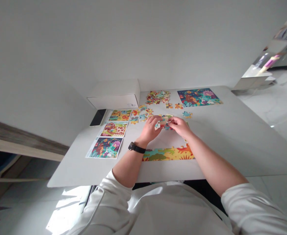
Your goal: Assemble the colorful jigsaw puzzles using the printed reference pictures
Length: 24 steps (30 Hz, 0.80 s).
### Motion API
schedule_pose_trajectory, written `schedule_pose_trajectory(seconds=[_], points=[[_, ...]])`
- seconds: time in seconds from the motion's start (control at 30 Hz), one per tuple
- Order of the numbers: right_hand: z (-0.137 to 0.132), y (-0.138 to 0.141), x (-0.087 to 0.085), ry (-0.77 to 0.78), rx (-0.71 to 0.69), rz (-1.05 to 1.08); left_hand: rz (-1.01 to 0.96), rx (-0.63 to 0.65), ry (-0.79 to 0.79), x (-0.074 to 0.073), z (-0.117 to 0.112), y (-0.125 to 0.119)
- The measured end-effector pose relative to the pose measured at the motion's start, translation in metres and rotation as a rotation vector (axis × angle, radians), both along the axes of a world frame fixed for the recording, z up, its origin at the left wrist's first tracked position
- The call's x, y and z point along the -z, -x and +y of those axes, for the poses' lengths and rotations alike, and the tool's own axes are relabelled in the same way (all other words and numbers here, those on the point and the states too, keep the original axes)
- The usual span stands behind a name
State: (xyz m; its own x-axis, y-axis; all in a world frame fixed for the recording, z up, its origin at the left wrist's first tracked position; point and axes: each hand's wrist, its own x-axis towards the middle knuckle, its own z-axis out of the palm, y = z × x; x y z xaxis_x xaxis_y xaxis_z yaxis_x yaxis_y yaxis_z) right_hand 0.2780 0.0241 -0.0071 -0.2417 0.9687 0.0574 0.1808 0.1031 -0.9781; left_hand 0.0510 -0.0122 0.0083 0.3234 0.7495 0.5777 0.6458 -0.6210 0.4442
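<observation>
Both my hands meet above the middle of the white table, over a partly joined jigsaw puzzle. My left hand (151, 128), with a black watch on its wrist, grips a puzzle piece (163, 122) between thumb and fingers. From the other side my right hand (179, 125) pinches at that piece's edge; whether it has a separate piece is too small to tell. Closer to me lies a joined strip of the puzzle (167, 154), yellow, green and orange. More colourful pieces show just behind and under my fingers, partly hidden.
Loose pieces (142, 116) lie left of my hands, with a heaped pile (158, 97) behind. A finished dark-blue puzzle (199, 97) is at the back right. Three picture sheets (114, 129), a phone (98, 117) and a white box (114, 94) occupy the left side. A wall borders the back.
</observation>
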Motion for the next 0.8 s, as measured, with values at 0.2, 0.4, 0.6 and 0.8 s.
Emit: schedule_pose_trajectory(seconds=[0.2,0.4,0.6,0.8], points=[[0.005,-0.010,0.002,-0.083,0.131,-0.118,0.017,-0.065,0.075,0.008,0.006,0.007],[0.002,-0.015,-0.001,-0.153,0.190,-0.311,0.122,-0.045,0.169,0.016,0.011,0.010],[-0.004,-0.012,-0.007,-0.165,0.164,-0.469,0.173,-0.054,0.177,0.024,0.015,0.009],[-0.005,-0.010,-0.007,-0.210,0.112,-0.514,0.184,-0.056,0.171,0.030,0.017,0.009]])
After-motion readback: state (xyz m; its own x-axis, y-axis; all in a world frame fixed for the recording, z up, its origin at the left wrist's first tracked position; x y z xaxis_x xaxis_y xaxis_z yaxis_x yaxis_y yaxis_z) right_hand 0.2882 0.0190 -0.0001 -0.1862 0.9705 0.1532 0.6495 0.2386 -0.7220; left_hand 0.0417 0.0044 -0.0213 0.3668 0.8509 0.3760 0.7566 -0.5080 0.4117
